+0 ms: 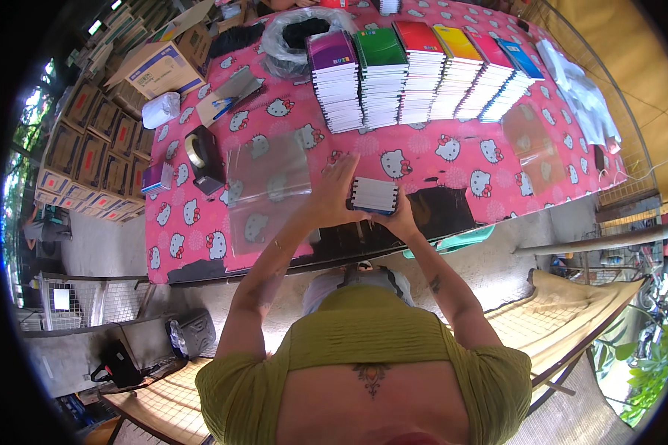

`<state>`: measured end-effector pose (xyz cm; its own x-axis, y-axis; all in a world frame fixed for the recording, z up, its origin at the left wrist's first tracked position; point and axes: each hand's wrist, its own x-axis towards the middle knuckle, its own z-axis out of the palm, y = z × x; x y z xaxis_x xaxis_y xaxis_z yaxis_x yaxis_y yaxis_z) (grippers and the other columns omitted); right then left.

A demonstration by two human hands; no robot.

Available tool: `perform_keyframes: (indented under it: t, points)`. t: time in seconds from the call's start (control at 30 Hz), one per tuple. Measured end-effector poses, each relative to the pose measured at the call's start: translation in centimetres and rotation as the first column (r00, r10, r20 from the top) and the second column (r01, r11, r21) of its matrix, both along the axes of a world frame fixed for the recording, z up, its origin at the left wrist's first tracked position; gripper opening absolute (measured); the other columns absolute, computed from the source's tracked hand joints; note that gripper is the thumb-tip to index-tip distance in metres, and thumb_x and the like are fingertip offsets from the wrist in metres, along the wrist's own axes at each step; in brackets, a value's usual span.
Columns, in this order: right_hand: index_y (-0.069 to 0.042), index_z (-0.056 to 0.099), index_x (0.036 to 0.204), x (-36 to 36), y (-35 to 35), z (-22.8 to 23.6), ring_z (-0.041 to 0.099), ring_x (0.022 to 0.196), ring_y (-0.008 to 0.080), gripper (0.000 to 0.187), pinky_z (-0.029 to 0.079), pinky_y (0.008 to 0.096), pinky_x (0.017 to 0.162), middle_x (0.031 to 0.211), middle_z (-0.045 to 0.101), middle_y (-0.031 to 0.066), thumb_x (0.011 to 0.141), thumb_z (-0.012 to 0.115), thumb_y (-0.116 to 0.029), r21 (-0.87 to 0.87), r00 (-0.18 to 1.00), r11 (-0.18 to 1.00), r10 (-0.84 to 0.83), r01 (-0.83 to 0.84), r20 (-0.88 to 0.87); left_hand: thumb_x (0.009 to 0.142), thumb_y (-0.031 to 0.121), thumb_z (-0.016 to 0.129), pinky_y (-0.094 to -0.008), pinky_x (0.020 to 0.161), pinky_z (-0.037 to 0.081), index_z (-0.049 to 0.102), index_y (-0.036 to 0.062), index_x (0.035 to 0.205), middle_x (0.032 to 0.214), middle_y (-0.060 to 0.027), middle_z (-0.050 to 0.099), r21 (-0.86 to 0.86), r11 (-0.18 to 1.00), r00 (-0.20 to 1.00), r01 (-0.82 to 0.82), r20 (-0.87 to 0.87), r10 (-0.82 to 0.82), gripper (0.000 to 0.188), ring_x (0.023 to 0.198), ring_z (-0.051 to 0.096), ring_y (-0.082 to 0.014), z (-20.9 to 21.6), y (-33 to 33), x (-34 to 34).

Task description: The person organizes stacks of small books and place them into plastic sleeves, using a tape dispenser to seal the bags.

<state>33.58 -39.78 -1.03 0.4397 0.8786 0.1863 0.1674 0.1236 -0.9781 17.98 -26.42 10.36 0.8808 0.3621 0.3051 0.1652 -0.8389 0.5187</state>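
Close to the table's near edge, a small stack of spiral notebooks (374,195) shows its white page edges and dark bindings. My right hand (399,220) grips this stack from the right and below. Along its left side stands my left hand (335,194), fingers stretched out and thumb near the stack's lower corner; whether the palm touches is hard to tell. Farther back are tall piles of spiral notebooks with purple (332,50), green (380,46), red (420,37), yellow (457,43), pink (490,50) and blue (521,58) covers. Clear plastic bags (269,159) lie left of my hands.
A pink patterned cloth (278,108) covers the table, torn to black near me. At left are a tape dispenser (204,159), a small purple notebook pack (156,178), pens (223,109) and an open carton (167,70). More plastic bags (577,93) lie at right.
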Motion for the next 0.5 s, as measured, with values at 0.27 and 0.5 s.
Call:
perform_keyframes:
  t: [0.27, 0.5]
  points:
    - [-0.004, 0.049, 0.121, 0.8, 0.8, -2.3, 0.066, 0.099, 0.0257, 0.070, 0.052, 0.0371, 0.086, 0.110, 0.065, 0.0132, 0.064, 0.088, -0.014, 0.065, 0.996, 0.994, 0.088, -0.086, -0.017, 0.074, 0.058, 0.074, -0.0543, 0.108, 0.034, 0.035, -0.0086, 0.141, 0.140, -0.0284, 0.045, 0.320, 0.945, 0.965, 0.069, -0.262, 0.019, 0.102, 0.131, 0.045, -0.0398, 0.4, -2.9, 2.2]
    - [-0.008, 0.047, 0.136, -2.9, 6.1, 7.1, 0.054, 0.122, 0.0360, 0.080, 0.047, 0.0408, 0.096, 0.133, 0.053, 0.0169, 0.067, 0.086, -0.017, 0.090, 0.930, 0.982, 0.125, -0.165, 0.344, 0.077, 0.054, 0.076, -0.0479, 0.094, 0.048, 0.046, -0.0003, 0.133, 0.123, -0.0189, 0.061, 0.115, 0.859, 0.823, -0.499, -0.247, 0.511, 0.084, 0.111, 0.061, -0.0376, 1.2, 2.0, -6.3]
